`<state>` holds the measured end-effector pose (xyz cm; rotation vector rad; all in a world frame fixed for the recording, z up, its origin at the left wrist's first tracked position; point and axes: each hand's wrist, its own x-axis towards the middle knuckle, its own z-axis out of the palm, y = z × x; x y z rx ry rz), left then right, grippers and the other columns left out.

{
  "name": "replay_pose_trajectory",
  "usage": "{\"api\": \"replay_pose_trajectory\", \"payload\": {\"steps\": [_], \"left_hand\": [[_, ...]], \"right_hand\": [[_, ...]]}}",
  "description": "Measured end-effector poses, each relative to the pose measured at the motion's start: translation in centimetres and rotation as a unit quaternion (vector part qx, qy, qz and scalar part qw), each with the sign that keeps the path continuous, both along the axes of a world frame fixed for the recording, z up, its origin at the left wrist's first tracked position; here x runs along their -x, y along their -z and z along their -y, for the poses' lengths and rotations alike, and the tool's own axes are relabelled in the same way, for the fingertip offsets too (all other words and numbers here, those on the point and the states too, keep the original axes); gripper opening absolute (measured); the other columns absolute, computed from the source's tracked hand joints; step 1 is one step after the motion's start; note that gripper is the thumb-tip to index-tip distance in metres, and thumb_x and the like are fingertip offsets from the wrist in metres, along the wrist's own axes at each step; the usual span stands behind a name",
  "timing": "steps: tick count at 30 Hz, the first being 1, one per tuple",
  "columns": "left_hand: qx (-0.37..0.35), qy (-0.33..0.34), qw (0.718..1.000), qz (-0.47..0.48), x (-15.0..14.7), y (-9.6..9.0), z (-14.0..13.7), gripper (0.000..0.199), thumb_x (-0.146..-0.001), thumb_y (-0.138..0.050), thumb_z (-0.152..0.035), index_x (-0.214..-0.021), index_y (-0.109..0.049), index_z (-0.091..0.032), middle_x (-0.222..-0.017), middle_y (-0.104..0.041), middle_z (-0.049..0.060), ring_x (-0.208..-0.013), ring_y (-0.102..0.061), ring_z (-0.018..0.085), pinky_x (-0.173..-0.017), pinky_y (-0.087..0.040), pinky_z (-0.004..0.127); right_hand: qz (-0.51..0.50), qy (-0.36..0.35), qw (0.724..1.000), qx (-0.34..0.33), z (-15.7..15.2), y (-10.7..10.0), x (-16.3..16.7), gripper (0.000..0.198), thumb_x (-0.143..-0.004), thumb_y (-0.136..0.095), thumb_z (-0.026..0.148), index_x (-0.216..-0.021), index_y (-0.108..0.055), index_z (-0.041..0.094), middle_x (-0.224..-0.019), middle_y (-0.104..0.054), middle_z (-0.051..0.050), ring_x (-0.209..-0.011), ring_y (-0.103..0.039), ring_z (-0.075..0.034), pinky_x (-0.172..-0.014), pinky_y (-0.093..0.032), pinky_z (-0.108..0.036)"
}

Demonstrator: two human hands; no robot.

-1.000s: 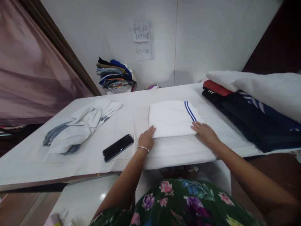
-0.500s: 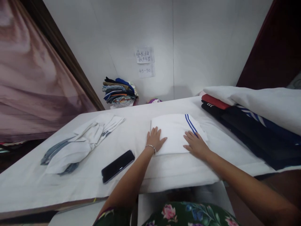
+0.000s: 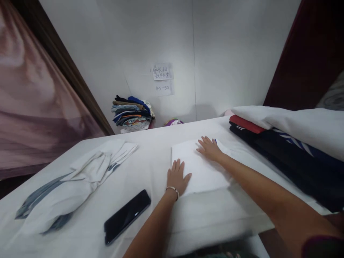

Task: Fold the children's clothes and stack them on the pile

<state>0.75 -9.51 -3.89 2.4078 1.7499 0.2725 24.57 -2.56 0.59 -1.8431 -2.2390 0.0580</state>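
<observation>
A folded white garment [image 3: 200, 175] lies flat on the white-covered table in front of me. My left hand [image 3: 177, 177], with a bracelet at the wrist, rests on its left edge with fingers spread. Near the top right of the garment, my right hand [image 3: 209, 147] lies flat with its fingers apart. Only a scrap of blue stripe shows beside that hand; the rest of the stripes cannot be seen. Neither hand grips the cloth.
A black phone [image 3: 127, 216] lies left of my left forearm. Farther left is a crumpled white and grey garment [image 3: 83, 179]. Dark folded clothes [image 3: 282, 157] are stacked at the right, partly under white cloth [image 3: 303, 122]. More folded clothes [image 3: 131, 111] are piled by the wall.
My right hand has slid up and left across the garment, and the right part with the blue stripes appears folded inward. My left hand stays on the left edge. The view has shifted slightly.
</observation>
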Motion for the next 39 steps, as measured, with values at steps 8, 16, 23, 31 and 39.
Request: {"api": "replay_pose_trajectory", "payload": {"steps": [8, 16, 23, 31, 39], "left_hand": [[0.005, 0.016, 1.000, 0.014, 0.3, 0.1, -0.3, 0.060, -0.092, -0.035, -0.048, -0.147, -0.029, -0.025, -0.156, -0.012, 0.004, -0.144, -0.008, 0.027, -0.111, -0.022, 0.055], [0.005, 0.007, 0.997, 0.076, 0.8, -1.9, -1.9, 0.050, -0.090, -0.046, -0.045, -0.135, -0.048, -0.023, -0.148, -0.037, 0.008, -0.138, -0.030, 0.026, -0.111, -0.024, 0.052], [-0.005, -0.036, 0.992, 0.121, -0.5, -4.8, -10.3, 0.047, -0.092, -0.042, -0.044, -0.131, -0.051, -0.020, -0.146, -0.041, 0.011, -0.137, -0.033, 0.023, -0.113, -0.023, 0.044], [0.106, -0.107, 0.986, 0.068, -2.5, -4.1, -15.4, 0.053, -0.094, -0.029, -0.047, -0.135, -0.046, -0.019, -0.142, -0.046, 0.011, -0.132, -0.040, 0.025, -0.107, -0.033, 0.041], [0.122, -0.147, 0.980, 0.054, -1.9, -3.5, -17.2, 0.046, -0.087, -0.043, -0.047, -0.120, -0.060, -0.019, -0.129, -0.058, 0.009, -0.119, -0.052, 0.022, -0.099, -0.040, 0.030]], "right_hand": [[-0.002, 0.099, 0.993, 0.062, -2.4, 3.6, -3.3, 0.054, -0.092, -0.033, 0.053, -0.134, -0.045, 0.022, -0.151, -0.032, -0.010, -0.138, -0.026, -0.029, -0.107, -0.020, -0.054], [-0.032, 0.094, 0.993, 0.067, -2.1, 3.8, -3.4, 0.055, -0.092, -0.030, 0.055, -0.134, -0.045, 0.023, -0.151, -0.031, -0.006, -0.139, -0.023, -0.028, -0.109, -0.017, -0.055], [-0.062, 0.087, 0.992, 0.074, -3.4, 3.4, -4.3, 0.050, -0.095, -0.023, 0.052, -0.129, -0.051, 0.029, -0.146, -0.041, -0.004, -0.134, -0.035, -0.026, -0.106, -0.026, -0.055], [-0.067, 0.066, 0.992, 0.084, -7.2, 2.3, -4.7, 0.054, -0.092, -0.031, 0.052, -0.133, -0.051, 0.024, -0.137, -0.052, -0.005, -0.131, -0.041, -0.027, -0.109, -0.027, -0.050], [-0.047, 0.054, 0.992, 0.105, -10.2, 4.3, -7.5, 0.062, -0.083, -0.043, 0.061, -0.122, -0.062, 0.017, -0.123, -0.062, -0.013, -0.116, -0.055, -0.034, -0.097, -0.041, -0.046]]}}
